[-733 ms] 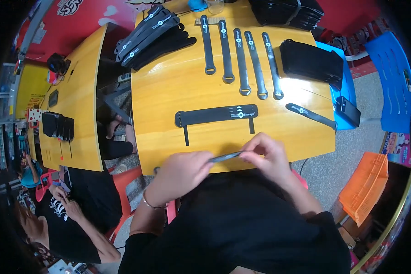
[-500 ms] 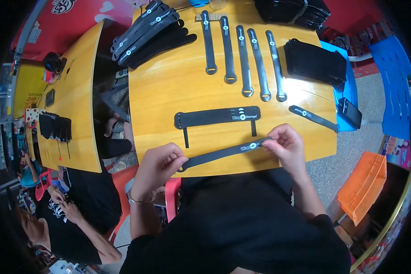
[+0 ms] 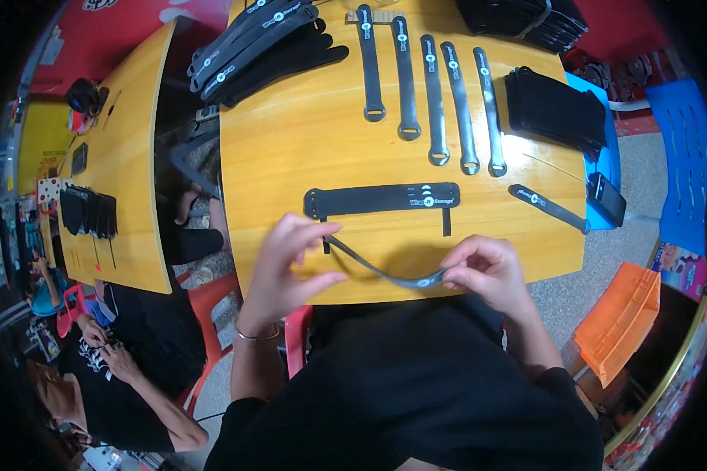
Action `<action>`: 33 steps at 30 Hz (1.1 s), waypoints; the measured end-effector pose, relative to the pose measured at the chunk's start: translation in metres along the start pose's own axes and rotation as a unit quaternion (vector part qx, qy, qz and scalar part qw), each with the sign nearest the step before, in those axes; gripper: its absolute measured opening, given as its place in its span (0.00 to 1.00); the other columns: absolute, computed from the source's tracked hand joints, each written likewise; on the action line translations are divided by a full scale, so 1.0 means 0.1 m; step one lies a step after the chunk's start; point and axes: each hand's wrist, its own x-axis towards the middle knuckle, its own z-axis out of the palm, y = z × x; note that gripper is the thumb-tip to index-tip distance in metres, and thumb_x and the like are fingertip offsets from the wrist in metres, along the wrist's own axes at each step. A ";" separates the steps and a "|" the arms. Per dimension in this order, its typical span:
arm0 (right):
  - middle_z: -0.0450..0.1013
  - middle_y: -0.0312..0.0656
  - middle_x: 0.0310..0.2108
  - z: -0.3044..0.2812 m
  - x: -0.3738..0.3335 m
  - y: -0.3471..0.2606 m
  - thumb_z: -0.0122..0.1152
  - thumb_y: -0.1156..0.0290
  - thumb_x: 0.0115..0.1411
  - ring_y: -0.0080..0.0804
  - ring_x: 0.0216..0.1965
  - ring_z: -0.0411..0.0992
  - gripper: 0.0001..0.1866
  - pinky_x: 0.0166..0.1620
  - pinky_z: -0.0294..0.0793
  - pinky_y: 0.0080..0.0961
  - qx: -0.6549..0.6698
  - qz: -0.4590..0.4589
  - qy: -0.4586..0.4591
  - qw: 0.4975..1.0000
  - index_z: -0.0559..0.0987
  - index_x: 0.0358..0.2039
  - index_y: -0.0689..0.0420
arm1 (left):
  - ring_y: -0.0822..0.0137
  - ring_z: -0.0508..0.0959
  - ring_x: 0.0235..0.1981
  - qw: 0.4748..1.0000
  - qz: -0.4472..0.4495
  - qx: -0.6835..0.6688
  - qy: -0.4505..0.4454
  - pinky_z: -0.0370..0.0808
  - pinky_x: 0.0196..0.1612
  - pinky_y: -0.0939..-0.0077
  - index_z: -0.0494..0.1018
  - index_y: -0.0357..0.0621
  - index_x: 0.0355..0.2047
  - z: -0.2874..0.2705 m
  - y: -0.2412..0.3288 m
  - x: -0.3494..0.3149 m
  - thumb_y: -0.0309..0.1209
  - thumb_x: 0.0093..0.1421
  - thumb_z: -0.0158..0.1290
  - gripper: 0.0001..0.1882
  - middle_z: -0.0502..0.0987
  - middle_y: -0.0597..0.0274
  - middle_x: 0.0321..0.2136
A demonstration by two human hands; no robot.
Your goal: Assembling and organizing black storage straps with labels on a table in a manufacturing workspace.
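Observation:
A dark grey strap (image 3: 381, 272) with pale printing sags in a curve above the table's near edge. My right hand (image 3: 491, 275) pinches its right end between thumb and fingers. My left hand (image 3: 291, 263) is open, thumb and fingers spread; the strap's left end lies close to its fingertips, and I cannot tell if they touch. Just beyond, a wider black strap band (image 3: 369, 200) lies flat, with a narrow tab hanging from each end. Several long slotted straps (image 3: 437, 102) lie side by side farther off. Another strap (image 3: 548, 208) lies slanted at the right.
A heap of straps (image 3: 251, 51) covers the table's far left. Black stacks (image 3: 556, 110) sit at the right, near a blue stool (image 3: 601, 157) bearing a dark boxy object (image 3: 606, 200). An orange crate (image 3: 619, 322) stands at right. Another person (image 3: 133, 377) sits at left, beside a second table (image 3: 137, 157).
My left hand has let go of the strap's left end and opened, moving up slightly. The strap has gone from stretched straight to sagging, while my right hand keeps its pinch, a little lower.

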 end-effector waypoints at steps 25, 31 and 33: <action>0.73 0.33 0.27 -0.11 0.11 0.14 0.57 0.78 0.57 0.15 0.29 0.71 0.05 0.34 0.71 0.13 -0.053 -0.003 0.097 0.994 0.76 0.35 0.62 | 0.71 0.74 0.27 0.999 -0.019 -0.022 0.014 0.72 0.29 0.81 0.74 0.35 0.34 0.00 -0.26 -0.06 0.19 0.55 0.52 0.06 0.73 0.60 0.26; 0.72 0.31 0.26 -0.14 0.19 0.18 0.59 0.78 0.56 0.13 0.28 0.69 0.05 0.32 0.69 0.11 -0.077 -0.009 0.153 0.985 0.76 0.35 0.62 | 0.75 0.76 0.29 0.972 -0.084 -0.204 0.083 0.74 0.31 0.87 0.72 0.32 0.39 0.08 -0.41 0.05 0.19 0.58 0.50 0.09 0.73 0.63 0.28; 0.72 0.30 0.26 -0.15 0.21 0.20 0.59 0.78 0.56 0.13 0.27 0.69 0.05 0.32 0.68 0.11 -0.086 -0.014 0.157 0.984 0.76 0.34 0.62 | 0.73 0.78 0.30 0.961 -0.134 -0.207 0.123 0.75 0.32 0.85 0.71 0.31 0.40 0.10 -0.40 0.08 0.18 0.58 0.50 0.09 0.74 0.61 0.29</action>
